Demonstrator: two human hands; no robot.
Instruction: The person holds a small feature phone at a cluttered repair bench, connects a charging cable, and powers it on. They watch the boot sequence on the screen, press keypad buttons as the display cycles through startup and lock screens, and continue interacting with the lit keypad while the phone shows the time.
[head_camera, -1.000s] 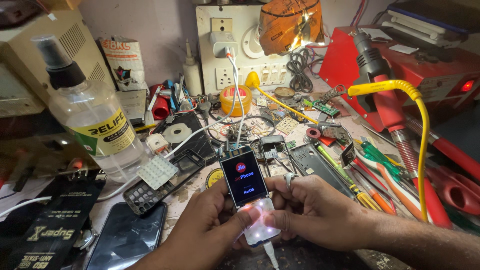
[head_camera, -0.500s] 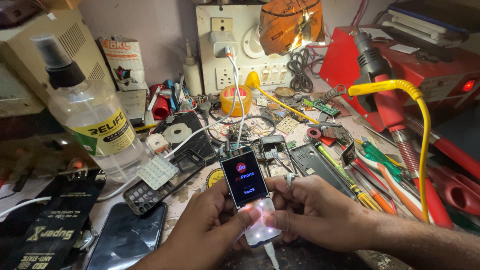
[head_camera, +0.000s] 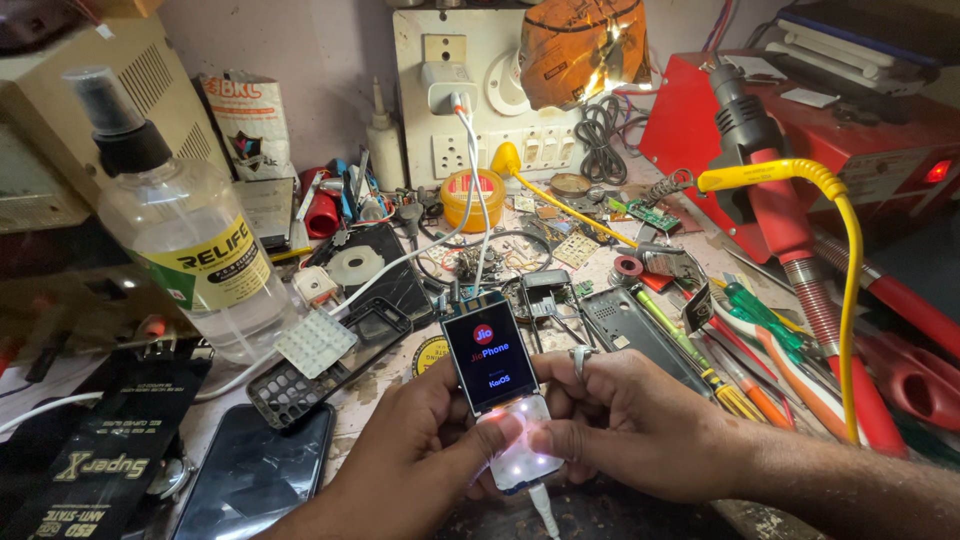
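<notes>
A small bare keypad phone (head_camera: 496, 380), stripped of its casing, is held upright over the bench between both hands. Its screen is lit with a logo and its white keypad area glows. My left hand (head_camera: 420, 450) grips its left side with the thumb pressed on the glowing keypad. My right hand (head_camera: 630, 420), with a ring on one finger, grips the right side, thumb also on the keypad. A white cable (head_camera: 543, 510) plugs into the phone's bottom end. Another white cable (head_camera: 470, 190) runs from a wall charger (head_camera: 447, 85) down behind the phone.
A clear spray bottle (head_camera: 190, 240) stands at left, beside a black phone casing (head_camera: 320, 355) and a dark phone (head_camera: 250, 480). Screwdrivers (head_camera: 760, 340), a yellow cable (head_camera: 845, 280) and a red station (head_camera: 830, 130) crowd the right. A switchboard (head_camera: 480, 100) stands at back.
</notes>
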